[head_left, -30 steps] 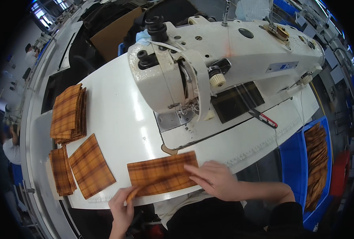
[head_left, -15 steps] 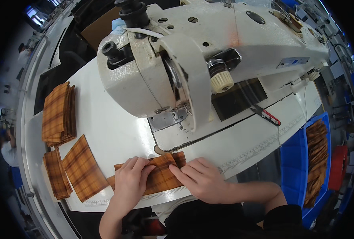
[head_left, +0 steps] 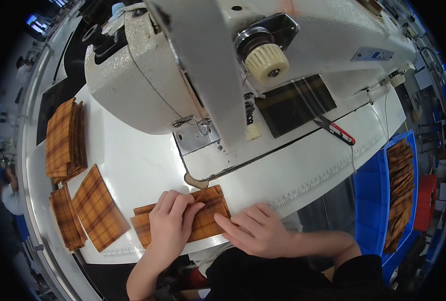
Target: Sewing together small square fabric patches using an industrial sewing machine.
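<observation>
A folded orange-brown plaid cloth piece (head_left: 205, 231) lies near the table's front edge, with a second layer showing behind it. My left hand (head_left: 171, 218) is closed on the cloth's upper edge, pinching a fold between thumb and fingers. At the right end of the cloth, my right hand (head_left: 255, 233) has its index finger stretched onto the edge. Its other fingers are loosely bent, and nothing shows in them. Beyond both hands stands a white sewing machine (head_left: 132, 80), its needle area partly hidden by a blurred white guard.
At the left are a thick plaid cloth stack (head_left: 62, 140), a smaller stack (head_left: 67, 218) and a single plaid piece (head_left: 100, 208). Red-and-black thread snips (head_left: 338, 133) lie on the machine bed. A blue bin (head_left: 373, 200) with plaid pieces stands at the right.
The view has shifted, so the machine looks larger. My right hand has drawn slightly away from the cloth's middle to its right end. The left hand still pinches the cloth.
</observation>
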### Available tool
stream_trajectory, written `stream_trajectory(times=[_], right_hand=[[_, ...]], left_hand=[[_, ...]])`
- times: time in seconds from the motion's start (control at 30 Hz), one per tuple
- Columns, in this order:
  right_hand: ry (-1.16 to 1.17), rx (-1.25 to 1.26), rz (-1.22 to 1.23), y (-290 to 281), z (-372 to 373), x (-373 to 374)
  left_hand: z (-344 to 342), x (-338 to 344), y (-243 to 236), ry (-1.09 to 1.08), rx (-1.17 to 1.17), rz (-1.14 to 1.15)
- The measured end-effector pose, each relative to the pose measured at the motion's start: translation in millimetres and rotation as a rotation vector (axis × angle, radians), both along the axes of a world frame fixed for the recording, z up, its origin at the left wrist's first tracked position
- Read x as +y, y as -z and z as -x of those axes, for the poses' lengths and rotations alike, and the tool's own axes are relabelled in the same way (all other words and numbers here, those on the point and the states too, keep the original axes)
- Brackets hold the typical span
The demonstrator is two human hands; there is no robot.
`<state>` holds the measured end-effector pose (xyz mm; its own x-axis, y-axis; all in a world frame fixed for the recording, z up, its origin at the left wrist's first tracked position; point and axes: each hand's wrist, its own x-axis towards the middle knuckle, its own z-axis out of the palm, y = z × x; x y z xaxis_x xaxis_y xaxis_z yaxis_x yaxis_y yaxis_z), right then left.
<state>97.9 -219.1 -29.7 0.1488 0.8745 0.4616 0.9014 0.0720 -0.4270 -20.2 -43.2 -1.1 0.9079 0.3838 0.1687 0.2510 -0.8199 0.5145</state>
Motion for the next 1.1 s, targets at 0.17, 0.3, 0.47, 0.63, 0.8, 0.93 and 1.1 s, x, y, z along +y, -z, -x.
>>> stream_trajectory(times=[0.17,0.3,0.47,0.63,0.8,0.93,1.1], right_hand=[[-0.043,-0.05,0.014,3.7,0.2,-9.4],[-0.039,-0.093,0.034,4.7,2.7,-7.8],[-0.033,-0.114,0.039,8.1,4.9,-14.1],[-0.034,-0.109,0.032,11.5,6.9,-15.4],[-0.046,-0.126,0.019,12.9,8.1,-19.9],[-0.046,-0.129,0.011,14.2,8.8,-21.2],[-0.036,-0.161,0.001,16.8,11.1,-23.6]], left_hand=[[9.2,5.6,4.0,-0.134,-0.044,0.15],[6.8,3.4,2.4,-0.162,-0.022,0.18],[4.5,2.8,0.1,-0.167,0.018,0.206],[3.3,2.1,-2.8,-0.174,0.054,0.212],[4.7,3.0,-1.2,-0.149,0.065,0.22],[4.5,2.9,-1.6,-0.14,0.061,0.199],[5.0,2.2,-2.6,-0.148,0.065,0.204]])
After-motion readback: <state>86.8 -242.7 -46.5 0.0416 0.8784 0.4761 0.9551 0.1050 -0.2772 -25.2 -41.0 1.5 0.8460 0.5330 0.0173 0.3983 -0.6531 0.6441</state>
